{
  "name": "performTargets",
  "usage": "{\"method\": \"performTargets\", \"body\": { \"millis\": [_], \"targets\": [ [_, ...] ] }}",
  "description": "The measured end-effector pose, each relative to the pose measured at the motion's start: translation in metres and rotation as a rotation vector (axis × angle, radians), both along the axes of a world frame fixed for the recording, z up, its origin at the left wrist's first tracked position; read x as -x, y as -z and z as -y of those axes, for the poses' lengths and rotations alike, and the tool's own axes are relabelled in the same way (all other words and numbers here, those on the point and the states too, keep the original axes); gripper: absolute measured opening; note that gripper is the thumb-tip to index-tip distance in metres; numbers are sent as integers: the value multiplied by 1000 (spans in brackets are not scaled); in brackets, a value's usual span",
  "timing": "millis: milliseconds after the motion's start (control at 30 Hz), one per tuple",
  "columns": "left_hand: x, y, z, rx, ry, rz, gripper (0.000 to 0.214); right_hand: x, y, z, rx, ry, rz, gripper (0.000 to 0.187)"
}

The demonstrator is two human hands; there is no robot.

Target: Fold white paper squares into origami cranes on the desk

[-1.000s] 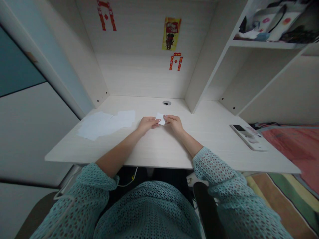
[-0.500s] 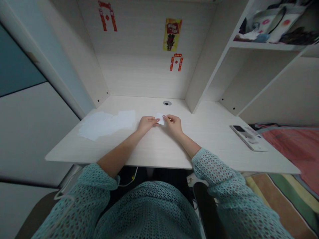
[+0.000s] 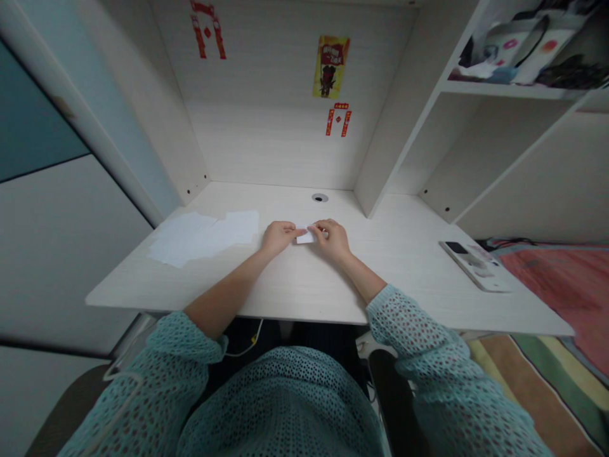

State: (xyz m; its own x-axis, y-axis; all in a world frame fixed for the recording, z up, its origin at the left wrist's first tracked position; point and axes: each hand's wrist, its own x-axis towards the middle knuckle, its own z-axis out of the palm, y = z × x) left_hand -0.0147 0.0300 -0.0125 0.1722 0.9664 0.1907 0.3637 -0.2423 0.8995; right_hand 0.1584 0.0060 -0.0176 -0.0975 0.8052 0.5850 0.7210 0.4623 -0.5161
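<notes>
Both grips closed on one small white paper (image 3: 305, 237), pinched at its two ends: left hand (image 3: 278, 237) on the left end, right hand (image 3: 333, 238) on the right end, fingertips curled down onto it. Only a narrow strip of paper visible between the fingers; long axis running left to right, roughly parallel to the front edge of the bench (image 3: 304, 285). Paper low at the bench surface, near the middle and toward the back; whether flat on the wood or lifted slightly, impossible to tell. Folded or single layer, also too small to tell.

Just left of the left hand, apart from it, loose white sheets (image 3: 202, 236) lying flat and overlapping on the bench. Behind the hands, a round cable hole (image 3: 320, 197) in the benchtop. Far right on the bench, well apart from the hands, a white remote (image 3: 474, 264), lying flat, long axis angled from back left to front right.

Above and right, a shelf (image 3: 514, 89) holding bags and a few dark items, too blurred to name singly. Lower cubby under it showing only bare board. On the back wall, a yellow sticker (image 3: 330, 66) and red paper decorations (image 3: 207, 28).
</notes>
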Motion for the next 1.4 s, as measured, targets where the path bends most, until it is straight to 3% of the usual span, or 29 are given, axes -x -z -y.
{"method": "performTargets", "body": {
  "millis": [400, 700, 900, 1067, 1200, 1400],
  "targets": [
    [-2, 1, -5, 109, 75, 171, 47, -2, -4, 0, 24, 0, 54, 30],
    [2, 3, -5, -99, 74, -8, 46, -3, -2, -1, 80, 30, 64, 33],
    [3, 3, -2, 10, 198, 26, 41, -4, -1, -1, 67, 68, 78, 34],
    [3, 3, 0, 47, 204, -47, 39, -6, 0, -2, 42, 28, 82, 32],
    [1, -2, 2, 100, 188, -8, 38, -3, -2, -1, 93, -19, -106, 33],
    [0, -5, -1, 167, 20, 181, 41, 5, -2, -3, 376, -212, -624, 37]
  ]
}}
